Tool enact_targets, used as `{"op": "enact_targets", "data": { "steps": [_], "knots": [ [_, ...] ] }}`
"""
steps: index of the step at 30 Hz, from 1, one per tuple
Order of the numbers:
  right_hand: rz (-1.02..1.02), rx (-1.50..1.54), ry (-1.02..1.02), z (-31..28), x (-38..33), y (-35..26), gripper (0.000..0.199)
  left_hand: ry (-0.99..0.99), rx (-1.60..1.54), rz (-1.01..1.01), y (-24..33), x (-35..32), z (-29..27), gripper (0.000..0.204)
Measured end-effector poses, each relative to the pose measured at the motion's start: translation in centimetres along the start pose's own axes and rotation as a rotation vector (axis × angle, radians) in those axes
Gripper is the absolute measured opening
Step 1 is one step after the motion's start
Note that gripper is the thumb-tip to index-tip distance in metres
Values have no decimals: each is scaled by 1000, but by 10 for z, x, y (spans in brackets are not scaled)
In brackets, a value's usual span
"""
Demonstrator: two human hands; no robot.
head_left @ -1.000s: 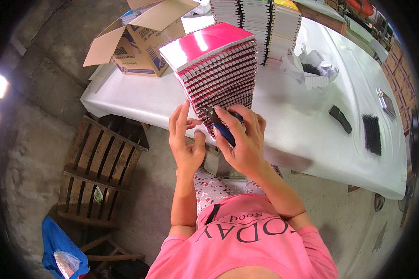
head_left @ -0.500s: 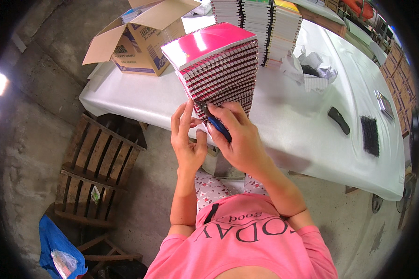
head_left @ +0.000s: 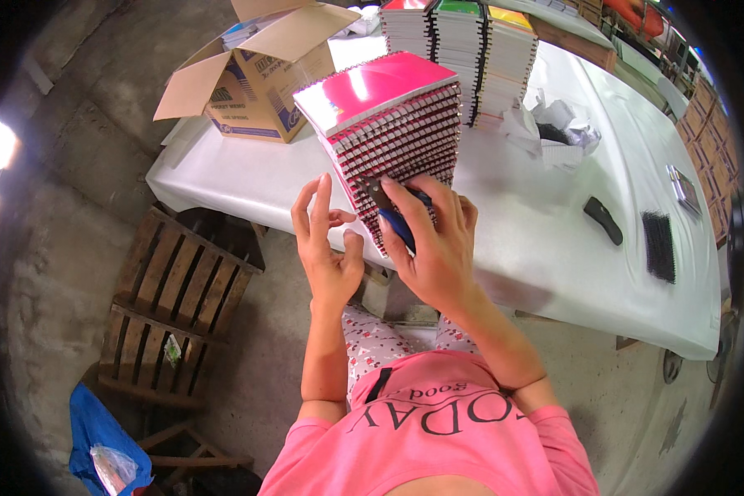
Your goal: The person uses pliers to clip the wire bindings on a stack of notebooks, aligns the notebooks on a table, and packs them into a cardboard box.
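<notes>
The right hand (head_left: 434, 255) is clamped on blue-handled pliers (head_left: 398, 229), whose head lies over the lower left of the near face of the notebook stack (head_left: 398, 136); whether the pliers' tips bite on a coil we cannot tell. The left hand (head_left: 326, 258) stands with its fingers apart, just beside the stack's left edge, and we find nothing in its grasp.

We note that the notebooks are already bound and piled: wire coils show row upon row down the near face. We judge the tool work on the coils to be under way; how many coils have been dealt with, and how many are left, we cannot read from this view.

The pliers point up and to the left, their long axis slanting from the palm toward the stack's left corner. The stack stands upright at the near edge of the white-covered desk (head_left: 537, 194), pink cover uppermost. The cover's long axis runs from left to right, its right end angled away from the person. The top notebook turns its coil to the far side, while coils below face the person.

Farther out, we see an open cardboard box (head_left: 264, 99) at left and taller book stacks (head_left: 456, 62) behind.
</notes>
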State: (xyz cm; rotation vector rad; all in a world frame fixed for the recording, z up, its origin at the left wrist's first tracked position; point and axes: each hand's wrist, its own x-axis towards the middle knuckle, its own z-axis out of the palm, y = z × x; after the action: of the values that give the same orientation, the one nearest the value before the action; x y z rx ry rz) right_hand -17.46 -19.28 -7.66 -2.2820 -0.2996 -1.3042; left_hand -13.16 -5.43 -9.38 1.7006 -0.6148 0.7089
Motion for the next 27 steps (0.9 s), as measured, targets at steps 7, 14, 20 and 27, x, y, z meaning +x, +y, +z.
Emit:
{"op": "enact_targets", "data": {
  "steps": [7, 14, 20, 27],
  "knots": [
    [-28, -66, -10, -5, 3, -2, 45, -17, 64, 37, 1, 0, 2, 75],
    [-32, -67, -51, -1, 2, -4, 41, -17, 63, 60, 2, 1, 4, 76],
    [350, 676, -261, 0, 3, -8, 34, -15, 64, 57, 0, -3, 5, 75],
    [338, 561, -208, -6, -2, -9, 38, 31, 52, 62, -2, -3, 3, 76]
  ]
}}
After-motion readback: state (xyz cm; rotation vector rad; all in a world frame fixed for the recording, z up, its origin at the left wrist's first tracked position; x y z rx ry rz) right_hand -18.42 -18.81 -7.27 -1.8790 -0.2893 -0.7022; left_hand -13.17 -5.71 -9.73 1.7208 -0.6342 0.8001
